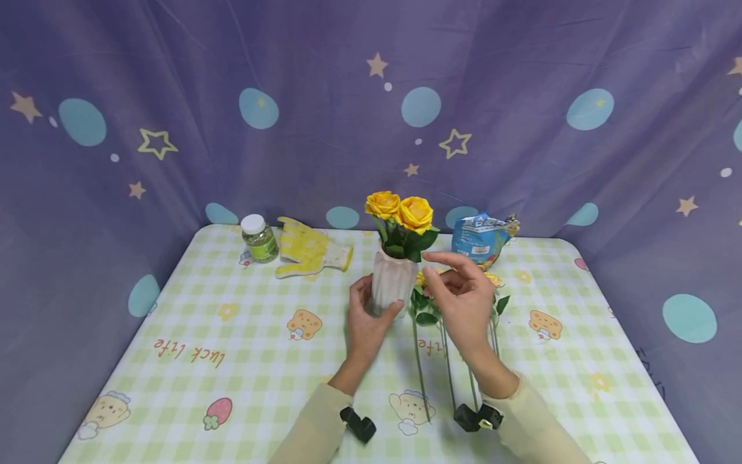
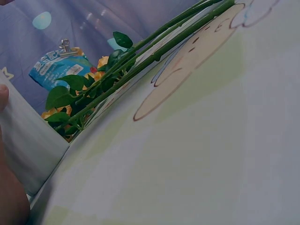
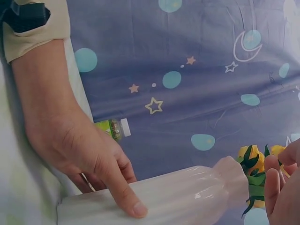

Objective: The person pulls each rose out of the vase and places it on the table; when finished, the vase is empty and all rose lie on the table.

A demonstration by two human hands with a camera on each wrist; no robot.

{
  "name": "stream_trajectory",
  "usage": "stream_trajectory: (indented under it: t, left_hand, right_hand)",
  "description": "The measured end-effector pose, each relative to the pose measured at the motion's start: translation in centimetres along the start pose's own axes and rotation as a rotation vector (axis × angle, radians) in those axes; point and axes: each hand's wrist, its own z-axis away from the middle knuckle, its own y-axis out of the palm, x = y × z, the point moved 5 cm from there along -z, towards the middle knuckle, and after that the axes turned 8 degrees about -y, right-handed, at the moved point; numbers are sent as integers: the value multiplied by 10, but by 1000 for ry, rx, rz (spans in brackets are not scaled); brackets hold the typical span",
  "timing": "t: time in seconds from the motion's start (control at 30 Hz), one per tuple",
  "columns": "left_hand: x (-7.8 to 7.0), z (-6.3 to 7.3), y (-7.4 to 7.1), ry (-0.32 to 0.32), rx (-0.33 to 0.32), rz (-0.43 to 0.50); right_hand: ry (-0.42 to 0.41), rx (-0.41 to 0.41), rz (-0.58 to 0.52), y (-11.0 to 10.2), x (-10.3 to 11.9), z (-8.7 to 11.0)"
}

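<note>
A pale ribbed vase [image 1: 392,283] stands in the middle of the table with two yellow roses [image 1: 415,214] in it. My left hand [image 1: 368,325] grips its lower part, thumb across the front; the right wrist view shows the same hold on the vase [image 3: 178,194]. Beside the vase's rim is my right hand [image 1: 466,306], its thumb and forefinger apart near the green leaves, with nothing seen between them. Under that hand lie several more yellow roses on long green stems [image 1: 418,361], their blooms partly hidden by it.
A white-capped jar [image 1: 260,240] and a yellow-and-white glove [image 1: 313,248] lie towards the back left. At the back right stands a blue bag [image 1: 478,238] with a clip on top. A purple curtain [image 1: 324,154] closes off the far side of the checked tablecloth [image 1: 255,386].
</note>
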Motion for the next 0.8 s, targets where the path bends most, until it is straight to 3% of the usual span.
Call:
stream_trajectory:
  t: [0.8]
  left_hand:
    - [1, -1, 0, -1, -20, -49]
  right_hand:
    - [45, -27, 120, 23, -20, -10]
